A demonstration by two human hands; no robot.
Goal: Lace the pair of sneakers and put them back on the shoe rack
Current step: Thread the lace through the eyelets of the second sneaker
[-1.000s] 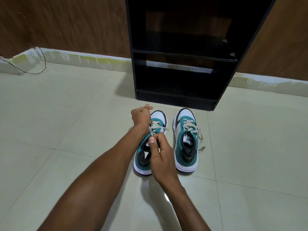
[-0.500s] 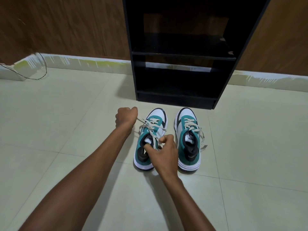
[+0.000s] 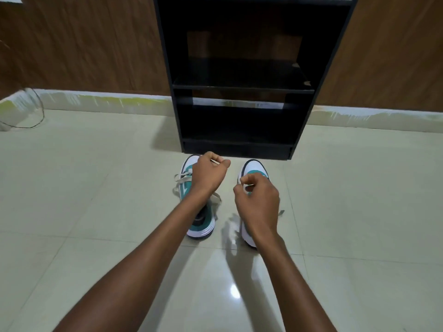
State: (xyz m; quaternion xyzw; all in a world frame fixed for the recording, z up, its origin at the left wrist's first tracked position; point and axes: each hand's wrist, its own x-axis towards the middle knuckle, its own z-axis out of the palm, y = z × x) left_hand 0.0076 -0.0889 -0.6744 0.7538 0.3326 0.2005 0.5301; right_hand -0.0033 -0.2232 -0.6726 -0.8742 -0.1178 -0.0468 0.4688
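A tiled floor (image 3: 96,188) fills the near and middle ground, with a brown wood-grain wall (image 3: 84,44) at the far side. One black shoe rack (image 3: 239,92) stands against that wall, its two open shelves facing the camera. Two sneakers sit side by side on the floor just in front of the rack, long axes running near to far, toes pointing at the rack and heels toward the person. The left sneaker (image 3: 203,226) is teal and white with a loose pale lace (image 3: 182,179) trailing to its left. The right sneaker (image 3: 254,167) is mostly hidden under the right hand (image 3: 259,204). No brand or writing can be read. The left hand (image 3: 208,173) is clenched on a lace end above the left sneaker's toe. The right hand's fingers (image 3: 242,182) are pinched together, apparently on a lace, though the lace itself is hard to make out.
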